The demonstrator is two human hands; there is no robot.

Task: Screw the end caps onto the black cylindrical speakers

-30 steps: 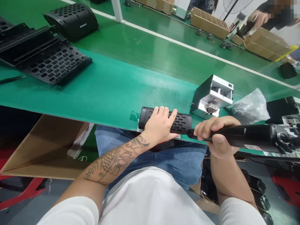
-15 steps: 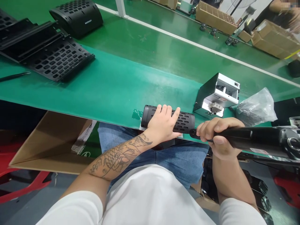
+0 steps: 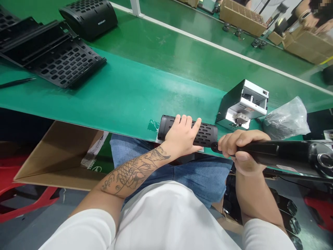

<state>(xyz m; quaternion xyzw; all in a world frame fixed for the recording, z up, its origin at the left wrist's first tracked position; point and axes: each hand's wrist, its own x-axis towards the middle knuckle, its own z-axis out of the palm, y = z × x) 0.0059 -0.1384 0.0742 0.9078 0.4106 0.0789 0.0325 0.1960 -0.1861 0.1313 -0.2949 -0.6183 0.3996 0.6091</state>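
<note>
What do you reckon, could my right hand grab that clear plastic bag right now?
Probably not right away: the right hand is wrapped around the black electric screwdriver. The clear plastic bag looks near, just beyond the tool, with nothing seen covering it.

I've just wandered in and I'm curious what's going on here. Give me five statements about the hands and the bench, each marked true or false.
1. The left hand rests across a black slotted housing. True.
2. The right hand is empty. False: it grips a long black tool.
3. A clear plastic bag lies just right of the silver-and-black machine. True.
4. The bench surface is bright yellow. False: it is green.
5. An open cardboard box is up on the bench. False: it sits below the near edge, toward the left.
</note>
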